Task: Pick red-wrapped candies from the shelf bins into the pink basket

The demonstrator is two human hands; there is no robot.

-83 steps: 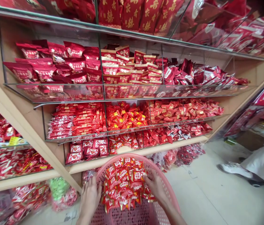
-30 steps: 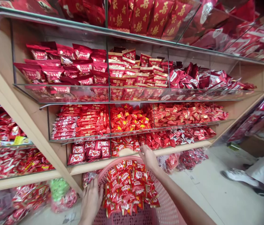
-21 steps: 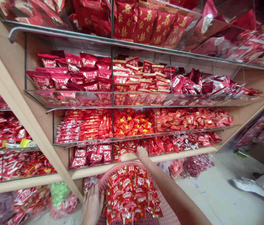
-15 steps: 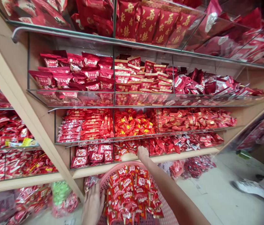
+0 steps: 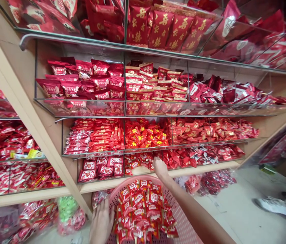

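Right hand at the bottom shelf, heaped pink basket just below!
My right hand is curled, and I can't tell whether it pinches anything; my left hand lies with fingers extended along the basket's side. The red packets sit piled inside, so I reckon a tilt or a forearm bump could spill some.

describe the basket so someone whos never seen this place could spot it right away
From the wooden shelving unit, go down to its bottom shelf. Just in front, between the left hand and right forearm, is the basket, heaped with red packets. Unlike the plastic bags under that shelf, it has a curved pink wall full of holes.
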